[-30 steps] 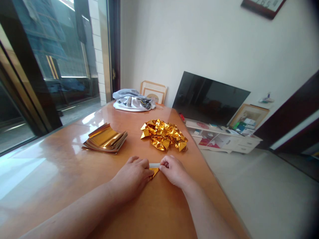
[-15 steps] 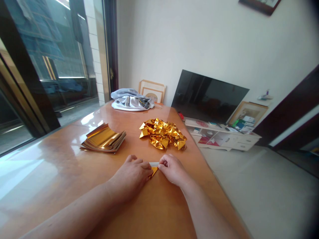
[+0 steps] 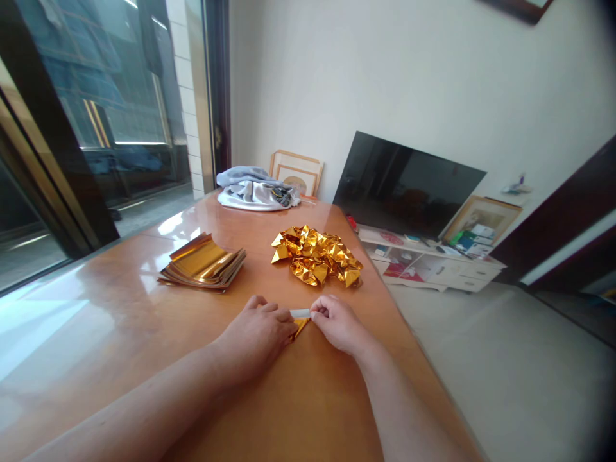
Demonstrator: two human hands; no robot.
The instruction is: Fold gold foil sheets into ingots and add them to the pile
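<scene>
My left hand (image 3: 255, 332) and my right hand (image 3: 337, 324) meet near the middle of a glossy orange-brown wooden table (image 3: 101, 321). Between them is a small folded piece of gold foil paper (image 3: 299, 325) with a white strip along its top. Both hands pinch it, and my fingers hide part of it. Beyond my hands lies a crumpled heap of gold foil (image 3: 315, 256). To its left sits a flat stack of gold foil sheets (image 3: 202, 262), with neither hand touching it.
A bundled grey and white cloth (image 3: 255, 191) lies at the table's far end. Right of the table's edge are a tiled floor (image 3: 500, 366), a black TV screen (image 3: 409, 185) and a low white cabinet (image 3: 428, 266). Glass doors (image 3: 110, 96) stand to the left.
The view has tilted slightly and the table sits a little higher in the frame. My hands still pinch the folded foil, and the white strip shows a little more.
</scene>
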